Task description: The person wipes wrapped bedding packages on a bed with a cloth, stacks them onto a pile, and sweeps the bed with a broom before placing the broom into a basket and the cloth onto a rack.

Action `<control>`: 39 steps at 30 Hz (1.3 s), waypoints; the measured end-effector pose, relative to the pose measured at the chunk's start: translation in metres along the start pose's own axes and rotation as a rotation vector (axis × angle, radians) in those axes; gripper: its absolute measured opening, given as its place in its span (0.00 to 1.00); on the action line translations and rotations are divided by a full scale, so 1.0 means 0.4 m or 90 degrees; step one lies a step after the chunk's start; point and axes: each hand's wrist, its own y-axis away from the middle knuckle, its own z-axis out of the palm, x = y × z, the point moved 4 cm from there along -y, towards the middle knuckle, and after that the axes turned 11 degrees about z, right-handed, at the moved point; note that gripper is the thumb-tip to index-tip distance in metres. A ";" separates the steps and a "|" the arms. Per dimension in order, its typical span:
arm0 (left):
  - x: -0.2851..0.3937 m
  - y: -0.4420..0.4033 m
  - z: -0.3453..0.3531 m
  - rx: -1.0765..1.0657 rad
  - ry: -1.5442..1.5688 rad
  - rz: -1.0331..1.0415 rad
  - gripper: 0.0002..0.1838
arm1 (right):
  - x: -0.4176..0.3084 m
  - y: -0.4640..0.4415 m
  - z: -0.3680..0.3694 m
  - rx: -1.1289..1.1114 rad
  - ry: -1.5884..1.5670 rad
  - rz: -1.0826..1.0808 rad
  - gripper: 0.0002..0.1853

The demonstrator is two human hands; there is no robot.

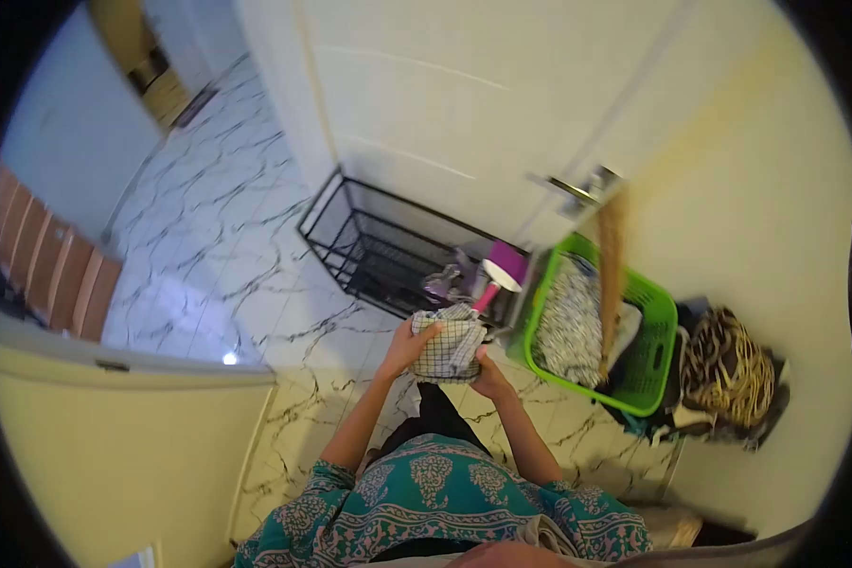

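A folded black-and-white checked cloth point(445, 350) is held in front of my body, above the floor. My left hand point(405, 348) grips its left side, the thumb lying over the top. At the lower right edge, my right hand point(489, 376) is closed on the same cloth, with its fingers partly hidden. Just beyond the cloth is a black wire rack point(398, 248), holding a purple item point(506, 257) and a white-headed tool with a pink handle point(488, 295), perhaps a brush.
A green laundry basket point(655, 327) with clothes point(570, 327) stands to the right, a long wooden piece point(612, 284) across it. Further right is a heap of patterned fabric point(729, 369). A white door point(426, 95) with a metal handle point(577, 189) rises behind the rack. Steps point(52, 265) show at left.
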 end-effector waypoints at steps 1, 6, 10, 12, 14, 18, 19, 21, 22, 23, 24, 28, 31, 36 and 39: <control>0.028 0.000 0.046 -0.014 -0.175 0.104 0.22 | 0.008 0.050 -0.012 0.016 -0.001 -0.017 0.45; 0.036 0.021 0.327 -0.212 -0.273 0.266 0.26 | 0.005 0.303 -0.081 0.254 -0.031 -0.174 0.33; 0.008 0.055 0.596 -0.419 -0.184 0.260 0.25 | 0.015 0.541 -0.135 0.395 -0.054 -0.274 0.21; -0.052 0.072 0.725 -0.515 -0.103 0.192 0.24 | 0.055 0.692 -0.188 0.512 -0.082 -0.327 0.21; -0.106 0.096 0.867 -0.578 -0.008 0.157 0.20 | 0.121 0.842 -0.239 0.622 -0.117 -0.374 0.22; -0.093 0.208 1.134 -0.807 -0.072 -0.049 0.20 | 0.332 1.166 -0.286 1.083 -0.293 -0.234 0.29; -0.099 0.251 1.206 -0.847 -0.072 -0.041 0.20 | 0.401 1.230 -0.335 1.200 -0.187 -0.172 0.30; -0.110 0.338 1.342 -0.940 -0.102 0.004 0.24 | 0.565 1.343 -0.456 1.331 -0.110 -0.116 0.30; -0.136 0.370 1.413 -1.024 -0.145 0.143 0.28 | 0.642 1.404 -0.493 1.271 -0.246 -0.286 0.29; -0.133 0.414 1.484 -1.055 -0.140 0.154 0.28 | 0.686 1.455 -0.514 1.190 -0.369 -0.455 0.28; -0.117 0.471 1.539 -1.076 -0.251 0.310 0.30 | 0.687 1.507 -0.485 1.207 -0.392 -0.467 0.28; -0.140 0.662 1.763 -1.203 -0.275 0.370 0.34 | 0.771 1.813 -0.341 1.594 -0.443 -0.745 0.24; -0.161 0.806 1.913 -1.297 -0.215 0.398 0.38 | 0.824 2.031 -0.189 1.997 -0.429 -0.675 0.25; -0.107 1.073 2.137 -1.359 -0.116 0.402 0.46 | 0.945 2.354 -0.075 2.326 -0.404 -0.298 0.36; -0.117 1.219 2.301 -1.368 -0.066 0.407 0.45 | 0.956 2.490 -0.138 2.177 -0.536 -0.106 0.39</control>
